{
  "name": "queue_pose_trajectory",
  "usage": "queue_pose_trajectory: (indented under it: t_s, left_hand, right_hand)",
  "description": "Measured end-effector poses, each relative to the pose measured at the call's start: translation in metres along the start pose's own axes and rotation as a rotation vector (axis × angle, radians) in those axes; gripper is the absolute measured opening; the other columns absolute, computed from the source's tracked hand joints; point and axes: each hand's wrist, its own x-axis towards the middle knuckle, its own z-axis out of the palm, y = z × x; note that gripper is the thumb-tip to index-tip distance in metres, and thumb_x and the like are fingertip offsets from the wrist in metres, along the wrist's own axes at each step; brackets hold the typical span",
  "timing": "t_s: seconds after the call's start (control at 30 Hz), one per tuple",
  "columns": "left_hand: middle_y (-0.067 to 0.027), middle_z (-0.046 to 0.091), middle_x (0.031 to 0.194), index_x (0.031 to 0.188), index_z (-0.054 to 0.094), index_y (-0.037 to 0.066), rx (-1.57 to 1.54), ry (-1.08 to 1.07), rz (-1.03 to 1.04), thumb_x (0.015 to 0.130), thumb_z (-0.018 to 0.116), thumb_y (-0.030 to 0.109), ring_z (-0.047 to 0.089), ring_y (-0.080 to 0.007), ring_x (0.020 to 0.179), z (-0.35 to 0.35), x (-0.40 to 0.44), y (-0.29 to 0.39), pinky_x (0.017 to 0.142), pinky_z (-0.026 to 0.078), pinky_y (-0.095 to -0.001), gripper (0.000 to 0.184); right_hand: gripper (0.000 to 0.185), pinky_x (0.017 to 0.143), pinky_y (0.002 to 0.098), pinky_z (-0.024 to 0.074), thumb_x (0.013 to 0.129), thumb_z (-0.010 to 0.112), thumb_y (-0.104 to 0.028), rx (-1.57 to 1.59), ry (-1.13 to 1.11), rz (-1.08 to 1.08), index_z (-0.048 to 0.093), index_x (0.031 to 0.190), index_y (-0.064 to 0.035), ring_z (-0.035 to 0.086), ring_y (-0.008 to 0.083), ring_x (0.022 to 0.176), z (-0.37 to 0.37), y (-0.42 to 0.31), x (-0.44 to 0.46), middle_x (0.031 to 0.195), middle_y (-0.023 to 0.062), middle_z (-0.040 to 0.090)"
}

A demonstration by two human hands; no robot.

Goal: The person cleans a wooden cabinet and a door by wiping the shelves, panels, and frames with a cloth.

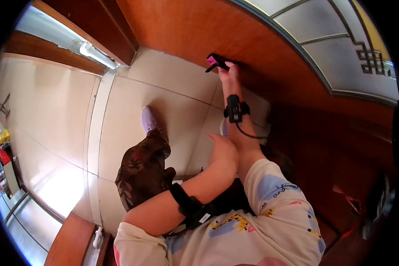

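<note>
My right hand (229, 71) reaches out low beside the wooden panel (173, 31). Its fingers are closed on a small black and pink cloth-like item (215, 61), whose exact kind I cannot make out; it is at or very near the panel's surface. A black device on a strap (234, 108) sits on my right wrist, with a cable running back along the forearm. My left hand (226, 150) lies across by my right forearm, thumb side up. Its other fingers are hidden, so I cannot tell whether they grip anything.
Frosted glass with metal trim (328, 40) tops the wooden panel. Pale floor tiles (173, 84) lie below, with a light shoe (150, 119) on them. A door track (95, 128) crosses the floor at left. Dark reddish wood (314, 155) stands at right.
</note>
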Motion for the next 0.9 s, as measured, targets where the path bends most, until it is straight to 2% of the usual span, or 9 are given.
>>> queue_pose_trajectory:
  t_s: [0.13,0.3,0.37,0.4,0.53,0.6,0.7,0.77,0.9]
  left_hand:
    - [-0.0084,0.062,0.097,0.1,0.065,0.008,-0.112,-0.139,0.021,0.073,0.063,0.024,0.057,-0.0272,0.094,0.004,0.01,0.0,0.084,0.039,-0.0462,0.031]
    - [-0.0088,0.063,0.09,0.097,0.065,0.008,0.024,0.047,-0.156,0.074,0.061,0.022,0.059,-0.0255,0.088,0.01,0.005,0.001,0.081,0.038,-0.0418,0.027]
    - [-0.0097,0.063,0.09,0.097,0.065,0.007,0.01,0.076,-0.114,0.075,0.06,0.022,0.058,-0.0258,0.089,0.012,0.002,-0.001,0.081,0.039,-0.042,0.027]
    - [-0.0106,0.063,0.091,0.097,0.064,0.006,-0.006,0.104,-0.075,0.076,0.059,0.022,0.058,-0.026,0.089,0.012,0.001,0.001,0.081,0.039,-0.0421,0.027]
    - [-0.0119,0.062,0.095,0.1,0.063,0.005,-0.055,-0.012,-0.058,0.077,0.057,0.022,0.057,-0.0274,0.092,0.019,0.008,0.01,0.086,0.038,-0.045,0.029]
    - [-0.0121,0.063,0.095,0.102,0.063,0.005,0.032,0.116,-0.075,0.079,0.056,0.022,0.058,-0.0267,0.093,0.023,0.006,0.015,0.086,0.039,-0.0453,0.03]
    - [-0.0116,0.063,0.096,0.102,0.062,0.005,-0.06,0.039,-0.008,0.08,0.054,0.022,0.058,-0.0265,0.094,0.012,0.004,0.01,0.086,0.038,-0.0441,0.028]
    - [-0.0112,0.063,0.096,0.101,0.062,0.005,-0.033,0.067,-0.048,0.08,0.054,0.022,0.058,-0.0264,0.094,0.021,0.007,0.014,0.085,0.038,-0.0433,0.028]
    - [-0.0106,0.063,0.096,0.102,0.062,0.005,-0.022,-0.009,-0.052,0.081,0.054,0.022,0.057,-0.027,0.094,0.02,0.008,0.015,0.087,0.037,-0.0434,0.028]
  right_hand:
    - [0.039,0.095,0.0421,0.0431,0.085,0.04,0.007,0.126,0.0,0.15,0.049,0.121,-0.0043,0.049,0.0276,0.111,-0.039,0.026,0.062,0.123,0.0114,0.048]
    - [0.037,0.096,0.0373,0.0396,0.085,0.044,0.003,0.125,-0.015,0.168,0.048,0.121,-0.003,0.048,0.0289,0.112,-0.071,0.03,0.091,0.127,0.0101,0.048]
    - [0.037,0.096,0.0357,0.0368,0.086,0.047,-0.002,-0.089,0.202,0.006,0.047,0.123,-0.002,0.047,0.0273,0.114,-0.06,0.026,0.066,0.129,0.0104,0.046]
    - [0.04,0.098,0.0349,0.035,0.086,0.049,-0.006,-0.284,0.049,-0.065,0.042,0.126,-0.0002,0.046,0.0258,0.115,-0.082,0.015,0.084,0.129,0.0132,0.045]
    - [0.043,0.088,0.0348,0.0428,0.081,0.045,0.004,0.085,0.054,-0.214,0.044,0.124,-0.0031,0.049,0.0229,0.104,-0.045,-0.036,0.004,0.118,0.012,0.049]
    - [0.046,0.083,0.0347,0.0467,0.079,0.042,0.009,0.097,0.065,-0.329,0.044,0.123,-0.0045,0.051,0.0214,0.098,-0.026,-0.045,-0.029,0.113,0.0115,0.051]
    - [0.058,0.077,0.0346,0.0481,0.078,0.043,0.008,-0.362,0.295,-0.566,0.033,0.131,-0.0106,0.051,0.0219,0.095,-0.031,-0.031,-0.024,0.114,0.011,0.05]
    - [0.064,0.072,0.0329,0.0474,0.077,0.045,0.006,-0.247,0.207,-0.663,0.027,0.135,-0.015,0.052,0.0224,0.093,-0.068,-0.016,0.057,0.111,0.0087,0.051]
    - [0.049,0.072,0.034,0.0465,0.078,0.049,0.002,-0.271,0.19,-0.352,0.042,0.125,-0.0107,0.052,0.0237,0.093,-0.108,-0.006,0.126,0.106,0.0086,0.052]
